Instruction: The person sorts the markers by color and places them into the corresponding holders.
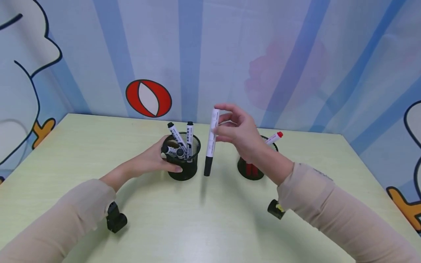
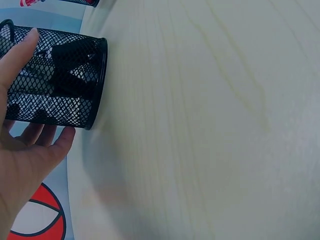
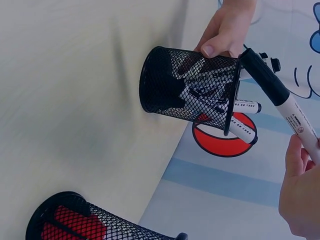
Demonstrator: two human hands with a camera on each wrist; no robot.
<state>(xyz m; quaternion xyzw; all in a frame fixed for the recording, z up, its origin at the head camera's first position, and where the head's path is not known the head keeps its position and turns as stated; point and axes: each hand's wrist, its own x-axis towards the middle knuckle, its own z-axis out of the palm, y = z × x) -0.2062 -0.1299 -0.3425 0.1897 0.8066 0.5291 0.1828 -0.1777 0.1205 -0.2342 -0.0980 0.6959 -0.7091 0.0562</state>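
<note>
My left hand grips a black mesh pen cup that stands on the table, thumb across its front and fingers round the far side. Several white markers with black ends lean inside it. To the right of this cup, my right hand pinches a white marker near its upper end. The marker hangs nearly upright above the table, its black cap pointing down. In the right wrist view, that cap overlaps the cup's rim.
Partly behind my right forearm stands a second mesh cup with red-capped markers, one red end sticking up at its rim. The pale wooden table ends at a blue striped curtain. Small black devices sit at both wrists.
</note>
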